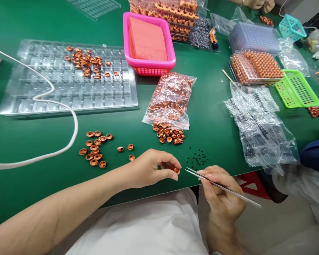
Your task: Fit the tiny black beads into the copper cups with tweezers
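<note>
Between the thumb and fingers of my left hand [151, 170] is a small copper-coloured ring-like cup [177, 171]. My right hand [223, 194] grips a pair of metal tweezers [223, 186], whose tips point left, a short way from the cup. Just beyond the tweezers, tiny black dot-like pieces [198, 158] lie scattered on the green table. Similar copper cups [94, 147] lie loose to the left of my left hand. A pile of them [170, 134] sits beyond it, at the mouth of a clear plastic bag [171, 97] full of more.
A clear blister tray [69, 95] bears copper cups at the left, crossed by a white cable [66, 106]. Behind stands a pink basket [149, 63] with a folded salmon cloth. Plastic bags [263, 131], stacked trays [255, 67] and a green basket [297, 88] occupy the right.
</note>
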A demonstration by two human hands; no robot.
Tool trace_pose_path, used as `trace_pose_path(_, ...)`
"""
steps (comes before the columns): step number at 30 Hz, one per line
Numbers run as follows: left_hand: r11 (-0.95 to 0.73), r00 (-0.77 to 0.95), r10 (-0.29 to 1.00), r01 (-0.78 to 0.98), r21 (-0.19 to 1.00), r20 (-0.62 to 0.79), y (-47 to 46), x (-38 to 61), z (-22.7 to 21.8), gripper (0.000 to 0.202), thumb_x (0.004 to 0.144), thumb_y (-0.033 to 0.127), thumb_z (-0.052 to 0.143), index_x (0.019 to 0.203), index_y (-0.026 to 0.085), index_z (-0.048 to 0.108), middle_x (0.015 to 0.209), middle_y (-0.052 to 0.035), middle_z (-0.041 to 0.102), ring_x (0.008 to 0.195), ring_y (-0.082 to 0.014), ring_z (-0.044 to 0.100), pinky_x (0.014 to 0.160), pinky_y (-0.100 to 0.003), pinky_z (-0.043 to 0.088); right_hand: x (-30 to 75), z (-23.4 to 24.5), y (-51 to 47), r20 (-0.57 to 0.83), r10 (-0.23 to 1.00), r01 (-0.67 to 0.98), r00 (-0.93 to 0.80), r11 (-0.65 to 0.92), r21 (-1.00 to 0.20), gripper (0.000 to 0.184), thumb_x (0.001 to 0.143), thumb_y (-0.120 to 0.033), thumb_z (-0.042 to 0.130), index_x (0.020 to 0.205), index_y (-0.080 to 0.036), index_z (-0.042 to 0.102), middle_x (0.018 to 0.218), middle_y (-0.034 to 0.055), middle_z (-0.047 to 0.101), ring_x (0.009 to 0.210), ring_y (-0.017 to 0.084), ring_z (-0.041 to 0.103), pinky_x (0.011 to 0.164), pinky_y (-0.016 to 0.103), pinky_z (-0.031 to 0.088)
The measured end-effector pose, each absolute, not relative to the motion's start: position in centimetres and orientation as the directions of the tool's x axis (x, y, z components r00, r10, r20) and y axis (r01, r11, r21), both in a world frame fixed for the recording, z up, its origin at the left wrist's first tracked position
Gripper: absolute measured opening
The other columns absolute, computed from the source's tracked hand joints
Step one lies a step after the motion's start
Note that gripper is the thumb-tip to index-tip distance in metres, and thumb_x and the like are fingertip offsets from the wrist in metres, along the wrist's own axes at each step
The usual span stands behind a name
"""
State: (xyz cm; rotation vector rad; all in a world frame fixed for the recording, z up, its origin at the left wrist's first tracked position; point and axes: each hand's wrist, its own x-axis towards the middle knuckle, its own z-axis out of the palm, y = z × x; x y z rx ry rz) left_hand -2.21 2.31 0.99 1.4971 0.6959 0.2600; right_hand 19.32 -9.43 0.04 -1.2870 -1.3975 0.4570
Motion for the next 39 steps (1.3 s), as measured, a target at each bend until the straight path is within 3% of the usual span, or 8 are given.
trace_pose_path(3, -0.281, 0.8, 0.539, 0.464, 0.84, -0.262, 3.3, -3.9, 1.8, 0.01, 0.089, 0.019, 0.07, 0.094, 0.021, 0.078, 0.093, -0.0032, 0.075, 0.084, -0.018, 0.071, 0.072, -0.024, 0.053, 19.5, -0.5, -9.4, 0.437, 0.871, 0.396, 0.225, 0.328, -0.858, 0.025, 0.083, -0.001, 0.07, 0.098, -0.021, 0.069, 0.088, 0.0041, 0.076, 0.08, 0.022, 0.075, 0.068, 0.038, 0.063)
trace_pose_path(5, -0.421, 0.777, 0.563, 0.562, 0.712, -0.281, 3.9, -5.4, 2.3, 0.015, 0.089, 0.015, 0.067, 0.093, 0.023, 0.079, 0.096, -0.0042, 0.073, 0.09, -0.0201, 0.071, 0.076, -0.025, 0.054, 19.6, -0.7, -9.4, 0.439, 0.874, 0.376, 0.21, 0.342, -0.861, 0.028, 0.082, 0.001, 0.07, 0.1, -0.021, 0.07, 0.088, 0.0041, 0.076, 0.081, 0.022, 0.075, 0.069, 0.038, 0.063)
trace_pose_path(9, -0.517, 0.695, 0.641, 0.705, 0.485, -0.326, 4.8, -7.8, 3.1, 0.016, 0.088, 0.018, 0.065, 0.097, 0.022, 0.078, 0.101, -0.0072, 0.072, 0.098, -0.0252, 0.069, 0.079, -0.031, 0.055, 19.4, -0.7, -9.3, 0.415, 0.892, 0.347, 0.182, 0.336, -0.875, 0.032, 0.082, 0.003, 0.069, 0.102, -0.022, 0.069, 0.09, 0.003, 0.076, 0.083, 0.021, 0.074, 0.071, 0.037, 0.062)
trace_pose_path(12, -0.526, 0.646, 0.707, 0.752, 0.397, -0.286, 5.1, -7.9, 3.0, 0.02, 0.09, 0.024, 0.067, 0.108, 0.02, 0.075, 0.108, -0.0085, 0.071, 0.105, -0.0282, 0.066, 0.083, -0.037, 0.055, 19.1, -0.6, -9.3, 0.383, 0.904, 0.339, 0.189, 0.306, -0.89, 0.032, 0.083, 0.003, 0.069, 0.103, -0.023, 0.069, 0.091, 0.0026, 0.076, 0.083, 0.021, 0.074, 0.072, 0.037, 0.062)
trace_pose_path(18, -0.561, 0.651, 0.759, 0.678, 0.475, -0.033, 5.1, -4.9, 0.6, 0.015, 0.093, 0.02, 0.071, 0.107, 0.015, 0.072, 0.102, -0.0092, 0.072, 0.102, -0.0268, 0.066, 0.086, -0.038, 0.054, 19.2, -1.2, -9.3, 0.393, 0.905, 0.336, 0.163, 0.324, -0.884, 0.032, 0.083, 0.002, 0.069, 0.104, -0.023, 0.07, 0.092, 0.0039, 0.077, 0.084, 0.021, 0.074, 0.071, 0.038, 0.062)
trace_pose_path(31, -0.637, 0.659, 0.736, 0.597, 0.488, 0.155, 4.9, -3.9, -1.3, 0.01, 0.095, 0.015, 0.065, 0.089, 0.014, 0.073, 0.092, -0.0102, 0.067, 0.091, -0.0261, 0.064, 0.077, -0.037, 0.055, 19.0, -1.4, -9.3, 0.367, 0.918, 0.298, 0.154, 0.31, -0.903, 0.033, 0.083, 0.002, 0.069, 0.104, -0.023, 0.07, 0.091, 0.0023, 0.077, 0.085, 0.02, 0.074, 0.074, 0.036, 0.062)
trace_pose_path(35, -0.651, 0.639, 0.711, 0.44, 0.618, 0.294, 3.1, -3.5, -0.5, 0.01, 0.097, 0.015, 0.06, 0.091, 0.014, 0.068, 0.099, -0.0096, 0.072, 0.094, -0.0227, 0.068, 0.082, -0.034, 0.056, 19.7, -1.6, -9.4, 0.348, 0.893, 0.325, 0.287, 0.25, -0.912, 0.027, 0.084, -0.002, 0.07, 0.099, -0.024, 0.07, 0.089, 0.0017, 0.076, 0.084, 0.02, 0.073, 0.073, 0.036, 0.061)
trace_pose_path(39, -0.567, 0.675, 0.703, 0.343, 0.749, 0.223, 1.7, -2.5, -0.7, 0.007, 0.098, 0.017, 0.06, 0.095, 0.016, 0.066, 0.087, -0.003, 0.074, 0.079, -0.0169, 0.069, 0.073, -0.027, 0.054, 20.7, -1.9, -9.5, 0.314, 0.83, 0.357, 0.462, 0.15, -0.922, 0.017, 0.087, -0.01, 0.072, 0.095, -0.024, 0.071, 0.088, 0.0017, 0.075, 0.085, 0.019, 0.072, 0.072, 0.033, 0.062)
